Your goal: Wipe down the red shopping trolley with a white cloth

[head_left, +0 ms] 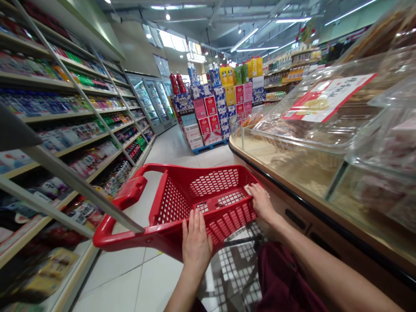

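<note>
In front of me is a red plastic shopping basket with perforated walls, and no goods show inside it. My left hand lies on its near rim, fingers stretched out and pressing nothing else. At the right end of the basket, my right hand is closed over the rim. A small white piece, like a cloth or tissue, pokes out from under its fingers. A grey metal bar runs from the basket's left side up to a dark blurred part at the left edge.
Shelves of bottled drinks line the left. On the right stands a glass-edged display counter with clear food packs. Stacked drink cartons on a blue pallet stand ahead, with glass-door fridges behind. Tiled floor runs between.
</note>
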A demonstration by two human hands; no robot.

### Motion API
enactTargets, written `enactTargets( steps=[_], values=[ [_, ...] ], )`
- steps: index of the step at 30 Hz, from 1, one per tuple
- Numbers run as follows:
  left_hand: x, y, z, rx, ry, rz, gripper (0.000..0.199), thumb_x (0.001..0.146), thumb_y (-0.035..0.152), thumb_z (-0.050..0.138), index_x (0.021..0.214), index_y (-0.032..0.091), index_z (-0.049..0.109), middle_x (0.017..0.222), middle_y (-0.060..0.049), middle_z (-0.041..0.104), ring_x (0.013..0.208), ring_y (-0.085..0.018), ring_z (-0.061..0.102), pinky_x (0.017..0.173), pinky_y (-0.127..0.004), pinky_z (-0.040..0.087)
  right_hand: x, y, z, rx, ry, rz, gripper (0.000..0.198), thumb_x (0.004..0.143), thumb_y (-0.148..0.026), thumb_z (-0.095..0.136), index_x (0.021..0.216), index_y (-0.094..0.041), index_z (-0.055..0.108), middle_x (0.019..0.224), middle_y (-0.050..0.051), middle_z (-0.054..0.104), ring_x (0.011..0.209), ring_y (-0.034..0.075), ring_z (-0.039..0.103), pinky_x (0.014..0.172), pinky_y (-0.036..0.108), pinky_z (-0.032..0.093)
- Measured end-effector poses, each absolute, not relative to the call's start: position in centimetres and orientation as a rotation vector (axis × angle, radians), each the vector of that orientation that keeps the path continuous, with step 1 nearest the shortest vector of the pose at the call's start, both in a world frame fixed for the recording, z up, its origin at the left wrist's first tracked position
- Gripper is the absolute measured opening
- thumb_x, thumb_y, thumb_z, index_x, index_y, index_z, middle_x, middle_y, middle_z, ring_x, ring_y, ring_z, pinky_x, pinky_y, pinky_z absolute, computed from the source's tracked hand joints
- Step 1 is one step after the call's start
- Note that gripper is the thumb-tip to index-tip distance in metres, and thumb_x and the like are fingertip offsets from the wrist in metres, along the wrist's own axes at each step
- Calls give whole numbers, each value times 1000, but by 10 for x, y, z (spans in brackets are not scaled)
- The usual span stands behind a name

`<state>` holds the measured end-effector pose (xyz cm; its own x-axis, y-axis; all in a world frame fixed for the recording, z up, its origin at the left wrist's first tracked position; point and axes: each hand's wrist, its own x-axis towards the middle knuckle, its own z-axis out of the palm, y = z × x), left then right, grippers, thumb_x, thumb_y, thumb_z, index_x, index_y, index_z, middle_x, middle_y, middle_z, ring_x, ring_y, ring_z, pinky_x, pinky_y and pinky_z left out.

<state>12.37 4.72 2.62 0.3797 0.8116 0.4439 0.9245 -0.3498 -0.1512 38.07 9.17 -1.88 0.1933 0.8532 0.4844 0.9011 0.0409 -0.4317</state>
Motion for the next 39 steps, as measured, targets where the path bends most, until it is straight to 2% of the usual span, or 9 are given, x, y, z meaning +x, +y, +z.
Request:
enactTargets(
  steps=[5,12,16,19,22,25,30,34,39],
  values=[
    [125,50,28,-2291,-1483,-387,58,70,21,41,124,2,37,132,-15,38,124,-25,29,103,-43,22,321,90,-17,-1425,-1934,-29,56,68,1,32,120,-16,48,126,10,46,123,21,29,98,45,29],
    [125,48,30,-2327,-1494,-385,57,70,21,41,126,6,37,132,-12,39,125,-23,29,104,-43,19,359,96,-15,-1690,-1655,-32,53,67,0,33,114,-14,53,121,12,50,119,24,36,98,47,30],
    [128,47,31,-2326,-1518,-445,56,70,19,42,124,5,38,131,-14,40,124,-24,31,103,-43,22,319,87,-7,-1444,-1817,97,53,67,-3,36,117,-13,50,125,11,47,122,22,32,101,45,26],
    [136,49,34,-2341,-1492,-566,53,73,19,41,125,7,37,130,-14,42,122,-24,33,102,-45,25,281,79,9,-1271,-1780,329,48,78,-15,36,126,-15,39,128,10,44,122,20,33,101,41,27],
    [154,56,35,-2396,-1433,-635,54,75,21,42,127,9,32,132,-13,39,124,-23,30,101,-45,25,271,76,24,-1196,-1643,583,49,87,-26,27,135,-21,19,129,9,44,118,16,40,96,36,35],
    [180,70,34,-2461,-1422,-587,50,76,24,43,124,10,37,127,-14,44,119,-24,36,100,-45,27,285,80,27,-1187,-1594,622,49,90,-30,19,137,-22,10,130,10,42,118,15,40,94,34,37],
    [187,88,37,-2455,-1484,-470,29,81,14,35,100,19,56,94,-5,61,88,-18,55,81,-36,44,319,90,1,-1501,-1738,246,47,87,-37,27,131,-20,30,127,12,45,120,22,37,98,48,25],
    [118,88,49,-2390,-1462,-463,31,80,11,36,103,19,56,106,-6,59,98,-18,53,87,-33,42,325,88,-15,-1527,-1935,50,42,85,-35,35,125,-22,40,114,9,55,107,22,47,97,52,21],
    [22,84,61,-2091,-1492,-548,43,77,4,32,112,18,52,120,-7,53,115,-18,44,99,-35,35,313,87,-17,-1502,-1932,-19,40,84,-32,37,122,-20,43,114,10,55,107,23,46,95,49,22]
  ],
)
